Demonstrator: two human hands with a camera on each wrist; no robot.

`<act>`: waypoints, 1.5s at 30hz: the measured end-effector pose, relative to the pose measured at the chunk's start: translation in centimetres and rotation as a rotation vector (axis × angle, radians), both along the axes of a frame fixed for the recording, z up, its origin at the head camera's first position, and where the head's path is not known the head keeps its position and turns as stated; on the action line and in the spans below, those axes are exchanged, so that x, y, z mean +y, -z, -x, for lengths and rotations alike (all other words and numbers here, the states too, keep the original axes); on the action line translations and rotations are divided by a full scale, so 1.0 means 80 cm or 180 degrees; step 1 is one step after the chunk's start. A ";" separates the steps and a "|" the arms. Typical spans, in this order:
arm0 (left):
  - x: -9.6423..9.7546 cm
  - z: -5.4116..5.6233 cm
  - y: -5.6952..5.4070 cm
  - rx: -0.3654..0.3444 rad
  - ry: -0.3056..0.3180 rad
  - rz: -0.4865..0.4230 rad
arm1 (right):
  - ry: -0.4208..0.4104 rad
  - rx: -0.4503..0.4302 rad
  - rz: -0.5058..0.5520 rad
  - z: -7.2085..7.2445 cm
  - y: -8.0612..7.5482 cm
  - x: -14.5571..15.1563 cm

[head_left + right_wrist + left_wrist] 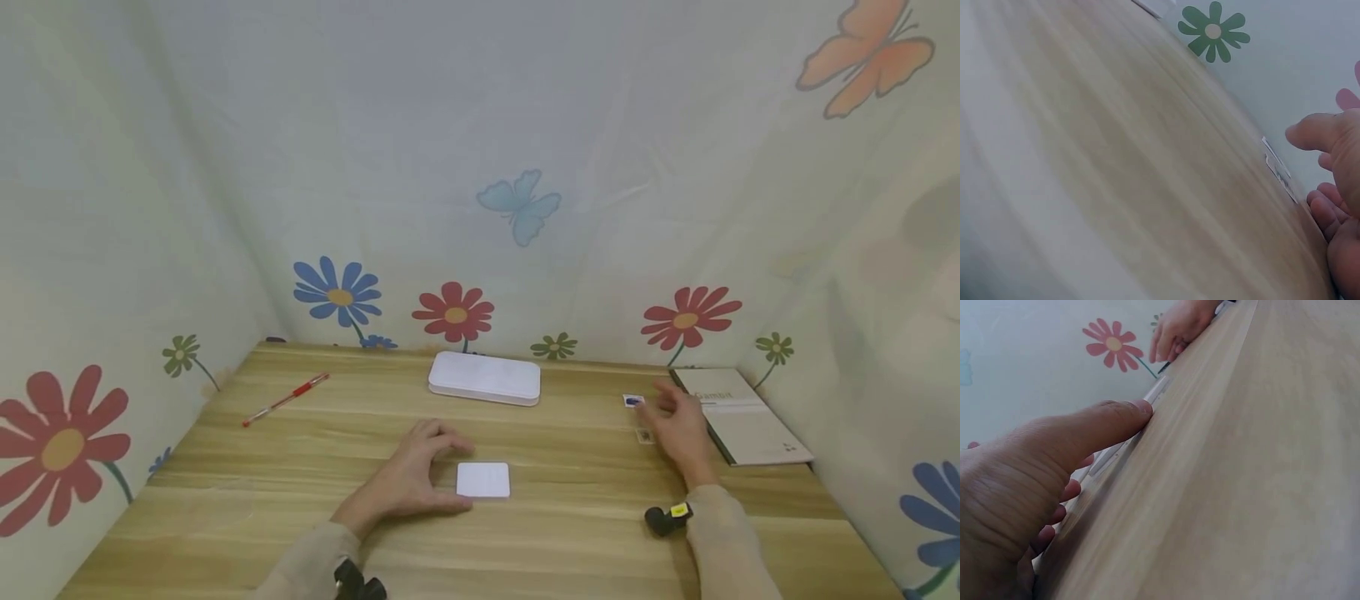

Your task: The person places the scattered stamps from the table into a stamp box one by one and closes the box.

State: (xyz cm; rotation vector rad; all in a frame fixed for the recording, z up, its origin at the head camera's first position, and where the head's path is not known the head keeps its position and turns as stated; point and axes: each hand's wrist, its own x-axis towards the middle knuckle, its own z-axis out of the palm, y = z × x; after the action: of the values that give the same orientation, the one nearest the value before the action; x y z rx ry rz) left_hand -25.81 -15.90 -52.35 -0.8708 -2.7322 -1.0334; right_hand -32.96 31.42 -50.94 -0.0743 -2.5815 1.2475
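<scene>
In the head view, my left hand lies at the left of a small white rounded rectangle, too plain to tell its kind. Thumb and index finger spread apart around its left end; whether the thumb touches its corner I cannot tell. The left wrist view has this hand with the thumb stretched out above the tabletop. My right hand hovers by two small stamp-like pieces, one with a blue picture and one paler, partly behind the fingers. Nothing shows between the right hand's loosely bent fingers.
A white pencil case stands at the back middle of the wooden table. On the far left lies a red pen. A notebook lies just right of the right hand. Flowered cloth hangs behind and at both sides.
</scene>
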 end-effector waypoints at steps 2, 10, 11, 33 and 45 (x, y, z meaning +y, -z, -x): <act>0.000 0.000 0.000 -0.0010 -0.0007 -0.0002 | -0.0043 -0.0042 -0.0139 0.000 0.000 0.000; 0.000 -0.002 -0.004 -0.0017 0.0009 -0.0021 | -0.0022 -0.0075 -0.0400 0.002 -0.001 -0.004; 0.000 -0.002 -0.005 -0.0021 0.0019 -0.0029 | -0.0025 -0.0101 -0.0412 0.001 -0.002 -0.005; -0.002 -0.003 -0.004 -0.0049 0.0057 -0.0031 | -0.0062 0.0051 -0.0640 -0.001 0.002 -0.014; -0.002 -0.002 -0.004 -0.0080 0.0052 -0.0061 | -0.0134 0.0113 -0.0555 0.000 0.006 -0.012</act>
State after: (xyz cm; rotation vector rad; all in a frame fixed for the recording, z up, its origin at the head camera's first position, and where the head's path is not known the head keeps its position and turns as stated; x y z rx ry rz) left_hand -25.65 -16.03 -52.03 -0.8845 -2.7353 -1.0790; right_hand -32.97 30.42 -51.40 0.0367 -2.6612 1.0223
